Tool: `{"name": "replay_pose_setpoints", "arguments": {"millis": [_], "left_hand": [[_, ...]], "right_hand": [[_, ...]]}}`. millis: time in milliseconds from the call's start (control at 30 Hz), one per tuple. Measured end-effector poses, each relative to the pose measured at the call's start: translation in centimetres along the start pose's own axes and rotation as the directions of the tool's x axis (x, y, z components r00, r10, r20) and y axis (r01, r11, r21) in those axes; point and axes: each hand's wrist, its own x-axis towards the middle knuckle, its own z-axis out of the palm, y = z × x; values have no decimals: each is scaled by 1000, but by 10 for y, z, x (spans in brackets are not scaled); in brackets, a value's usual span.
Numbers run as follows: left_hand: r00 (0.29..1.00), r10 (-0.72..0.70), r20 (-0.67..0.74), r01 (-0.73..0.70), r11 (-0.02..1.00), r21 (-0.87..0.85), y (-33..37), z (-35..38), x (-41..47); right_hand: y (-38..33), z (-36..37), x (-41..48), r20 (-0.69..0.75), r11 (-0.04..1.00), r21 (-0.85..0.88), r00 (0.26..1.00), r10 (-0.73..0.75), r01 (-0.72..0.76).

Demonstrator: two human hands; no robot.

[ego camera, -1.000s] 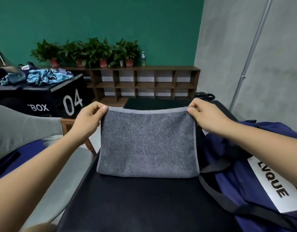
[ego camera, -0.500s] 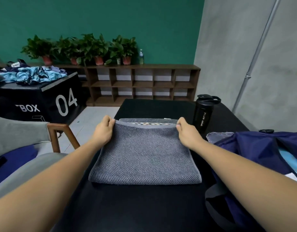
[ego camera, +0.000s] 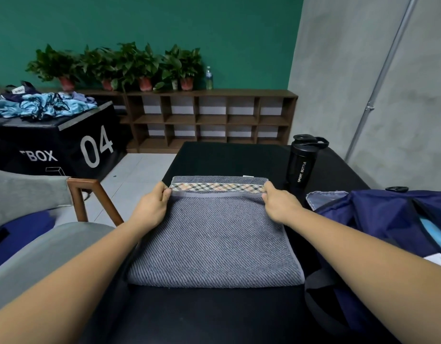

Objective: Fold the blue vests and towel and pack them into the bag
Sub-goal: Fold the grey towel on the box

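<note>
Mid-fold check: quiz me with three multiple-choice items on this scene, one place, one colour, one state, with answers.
1. The black plastic sport bottle stands: A on the folded grey towel; B on the black table beyond the towel's far right corner; C on the floor.
2. The fabric bag at right is: A red; B navy; C white.
3. The left hand and right hand are: A lying flat; B lifting the bottle; C pinching the towel's far hem.
Answers: B, it stands on the tabletop; B, navy cloth; C, both grip the hem.
</note>
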Motion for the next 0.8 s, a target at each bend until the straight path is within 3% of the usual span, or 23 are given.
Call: {"name": "replay_pose_setpoints", "arguments": {"millis": [233,600,667,800], "left_hand": [[999,-18,46,19,1000,-2,-7,-34,-90],[993,-83,85,92,990,-109,-10,-77,-197],[991,-111,78,120,985,-125,-9,-78,-197],[991,-125,38,128,986,-105,-11,-71,-195]], "right_hand": [[0,-10,-69,131,988,-82,984,-122,134],[8,-22,-178,227,968,49,941,-249,245],[1,-30,-185,143,960,103,951,-275,262],[-26,-44,-182,-162,910,271,947,-277,312]]}}
